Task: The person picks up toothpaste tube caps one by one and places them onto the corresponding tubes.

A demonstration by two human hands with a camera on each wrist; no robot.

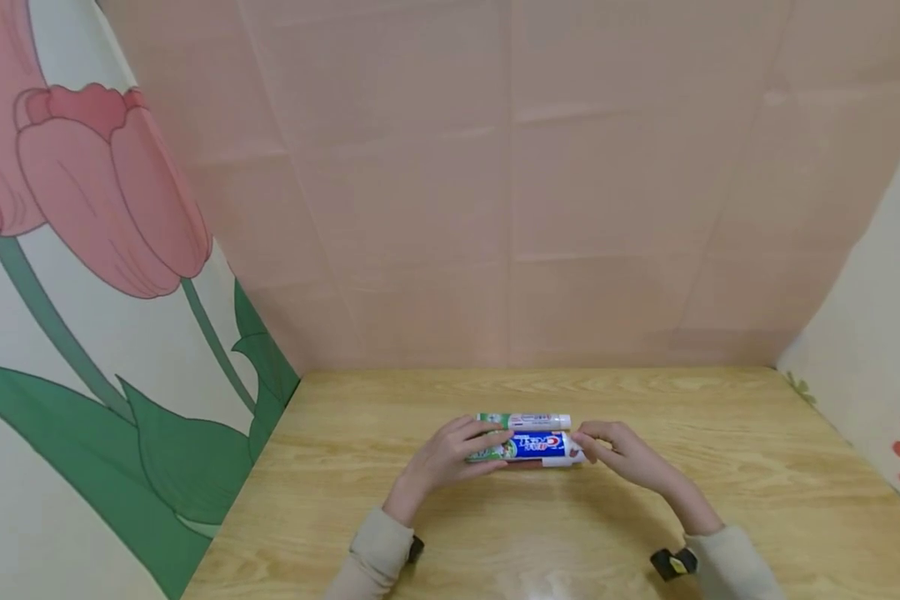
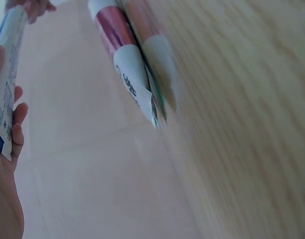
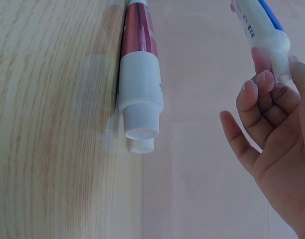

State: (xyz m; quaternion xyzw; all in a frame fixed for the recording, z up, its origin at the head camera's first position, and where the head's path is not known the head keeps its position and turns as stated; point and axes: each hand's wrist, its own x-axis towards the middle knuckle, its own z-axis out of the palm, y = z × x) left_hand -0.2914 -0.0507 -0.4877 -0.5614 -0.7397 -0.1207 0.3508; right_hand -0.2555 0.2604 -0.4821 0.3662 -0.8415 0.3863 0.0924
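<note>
A blue, white and green toothpaste tube is raised off the table between both hands. My left hand grips its flat end, the fingers wrapping round it from above and below. At the other end, my right hand pinches the white cap between fingers and thumb. Beneath the raised tube lies a red and white toothpaste tube, its cap toward the right. A green and white toothpaste tube rests just behind it, partly hidden by the left fingers.
Under everything is a wood-grain table. A pinkish sheet rises along its back edge. Flower-printed panels stand at left and right.
</note>
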